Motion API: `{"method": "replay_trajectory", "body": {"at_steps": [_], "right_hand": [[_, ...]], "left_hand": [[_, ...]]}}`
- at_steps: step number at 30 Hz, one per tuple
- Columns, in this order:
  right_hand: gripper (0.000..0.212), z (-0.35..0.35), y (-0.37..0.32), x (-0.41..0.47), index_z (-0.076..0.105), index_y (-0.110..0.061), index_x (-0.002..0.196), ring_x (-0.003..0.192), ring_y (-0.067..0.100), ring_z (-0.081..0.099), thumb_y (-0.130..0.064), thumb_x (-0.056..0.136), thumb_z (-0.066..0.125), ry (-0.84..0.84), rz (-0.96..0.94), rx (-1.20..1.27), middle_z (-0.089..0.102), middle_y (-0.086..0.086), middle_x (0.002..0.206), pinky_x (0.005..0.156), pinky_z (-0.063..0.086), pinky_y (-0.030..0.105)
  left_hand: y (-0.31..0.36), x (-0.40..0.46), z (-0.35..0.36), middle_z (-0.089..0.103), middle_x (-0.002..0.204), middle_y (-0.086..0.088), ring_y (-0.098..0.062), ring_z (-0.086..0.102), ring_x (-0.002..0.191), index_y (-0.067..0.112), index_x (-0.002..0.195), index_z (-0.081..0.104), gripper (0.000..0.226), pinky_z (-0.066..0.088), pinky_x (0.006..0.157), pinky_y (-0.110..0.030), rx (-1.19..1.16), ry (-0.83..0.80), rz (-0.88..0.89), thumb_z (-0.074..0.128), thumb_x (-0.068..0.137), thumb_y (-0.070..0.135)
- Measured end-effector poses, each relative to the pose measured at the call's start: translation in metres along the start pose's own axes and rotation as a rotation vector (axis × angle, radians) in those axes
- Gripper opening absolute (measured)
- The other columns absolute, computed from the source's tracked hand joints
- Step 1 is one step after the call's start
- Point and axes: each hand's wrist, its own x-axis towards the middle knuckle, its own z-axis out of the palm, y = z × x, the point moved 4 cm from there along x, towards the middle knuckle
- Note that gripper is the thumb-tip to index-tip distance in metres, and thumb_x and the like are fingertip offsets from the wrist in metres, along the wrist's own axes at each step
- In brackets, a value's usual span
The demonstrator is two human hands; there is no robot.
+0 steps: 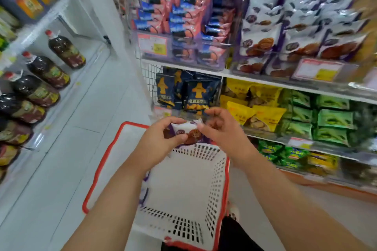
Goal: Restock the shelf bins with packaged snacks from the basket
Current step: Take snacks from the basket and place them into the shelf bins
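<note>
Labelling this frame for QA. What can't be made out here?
Head view only:
- Print on the snack packet: hidden by the left hand and right hand, and blurred.
- Price tags: motion blur, unreadable.
- Basket floor on its left side: hidden by the left forearm.
- Upper bin right end: smeared and cut by the edge.

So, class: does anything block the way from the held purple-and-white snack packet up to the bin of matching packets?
Nothing visible does. Both hands, left hand and right hand, hold the snack packet over the basket; the matching bin is up-right, open air between.
</note>
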Motion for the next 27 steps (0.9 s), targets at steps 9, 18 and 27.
{"method": "replay_trajectory", "body": {"at_steps": [9, 18, 27], "right_hand": [[0.017, -0.153, -0.082, -0.036, 0.061, -0.031, 0.078, 0.061, 0.0, 0.053, -0.026, 0.094, 0.06, 0.196, -0.306, -0.321, 0.064, -0.009, 0.07, 0.055, 0.038, 0.012], [0.01, -0.286, -0.138, -0.054, 0.057, -0.029, 0.097, 0.082, 0.007, 0.057, -0.019, 0.094, 0.059, 0.742, -0.674, 0.023, 0.06, -0.007, 0.089, 0.077, 0.045, 0.023], [0.011, -0.3, -0.118, -0.047, 0.057, -0.023, 0.106, 0.083, -0.004, 0.057, -0.018, 0.097, 0.058, 0.693, -0.59, -0.075, 0.061, -0.016, 0.092, 0.074, 0.045, 0.015]], "left_hand": [[0.138, 0.016, 0.096, 0.06, 0.09, 0.017, 0.005, 0.054, 0.067, 0.036, 0.111, 0.058, 0.029, 0.04, 0.058, -0.011, 0.239, -0.039, 0.249, 0.071, 0.088, 0.026], [0.279, 0.062, 0.142, 0.057, 0.111, 0.01, -0.008, 0.055, 0.106, 0.018, 0.127, 0.061, 0.036, 0.042, 0.088, -0.019, 0.132, 0.159, 0.498, 0.068, 0.092, 0.02], [0.281, 0.092, 0.178, 0.063, 0.125, 0.003, -0.016, 0.058, 0.11, 0.022, 0.117, 0.058, 0.028, 0.04, 0.081, -0.024, 0.515, 0.119, 0.591, 0.068, 0.091, 0.019]]}}
